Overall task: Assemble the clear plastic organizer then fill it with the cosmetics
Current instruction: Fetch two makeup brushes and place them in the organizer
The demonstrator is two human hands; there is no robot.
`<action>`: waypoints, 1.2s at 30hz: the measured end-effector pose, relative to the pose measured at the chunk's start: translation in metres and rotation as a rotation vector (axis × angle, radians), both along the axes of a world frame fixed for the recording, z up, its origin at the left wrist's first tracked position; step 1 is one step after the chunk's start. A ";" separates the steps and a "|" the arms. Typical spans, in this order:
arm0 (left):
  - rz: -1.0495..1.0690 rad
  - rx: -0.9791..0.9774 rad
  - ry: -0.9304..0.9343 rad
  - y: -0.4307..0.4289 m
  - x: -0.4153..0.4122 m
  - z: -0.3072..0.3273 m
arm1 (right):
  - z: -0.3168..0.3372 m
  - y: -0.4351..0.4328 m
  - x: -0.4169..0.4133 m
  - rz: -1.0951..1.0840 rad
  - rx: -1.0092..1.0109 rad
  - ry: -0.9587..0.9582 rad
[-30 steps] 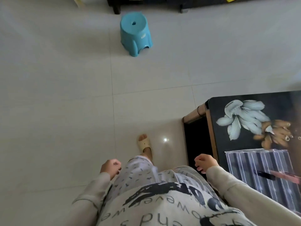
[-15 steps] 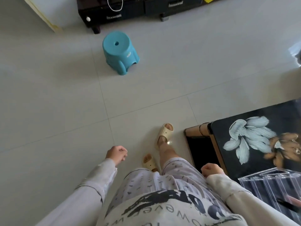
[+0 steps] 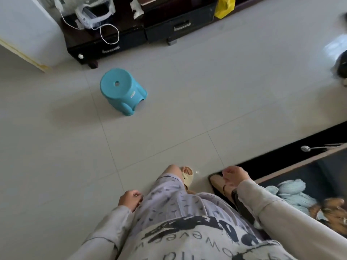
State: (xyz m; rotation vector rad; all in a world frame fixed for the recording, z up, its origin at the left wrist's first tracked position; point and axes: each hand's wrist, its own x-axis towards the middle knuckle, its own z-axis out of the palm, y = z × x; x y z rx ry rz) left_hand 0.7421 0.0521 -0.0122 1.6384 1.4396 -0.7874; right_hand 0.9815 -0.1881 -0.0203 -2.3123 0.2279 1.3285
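Person's stepped fwd since a sec ago, so the clear organizer's slid out of sight off the near-right edge – only the black floral table (image 3: 319, 177) shows there – w/ left hand (image 3: 130, 200) by the thigh & right hand (image 3: 235, 175) over the table corner, both loosely curled, holding nothing, blue stool (image 3: 122, 91) far left.

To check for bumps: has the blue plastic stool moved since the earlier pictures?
No. The blue plastic stool stays just right of the same floor joint; only the camera view shifted.

Partial letters "weve" on shirt (image 3: 187, 239), cabinet (image 3: 131, 40) label illegible
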 end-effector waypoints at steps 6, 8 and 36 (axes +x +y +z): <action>-0.059 -0.032 0.015 0.046 0.103 0.001 | 0.009 0.008 0.059 -0.166 0.024 -0.001; -0.130 -0.047 -0.014 0.061 0.151 -0.002 | 0.008 0.007 0.075 -0.257 0.023 0.017; -0.950 -0.161 -0.021 -0.092 0.652 -0.019 | 0.006 -0.142 0.253 -1.188 -0.069 0.059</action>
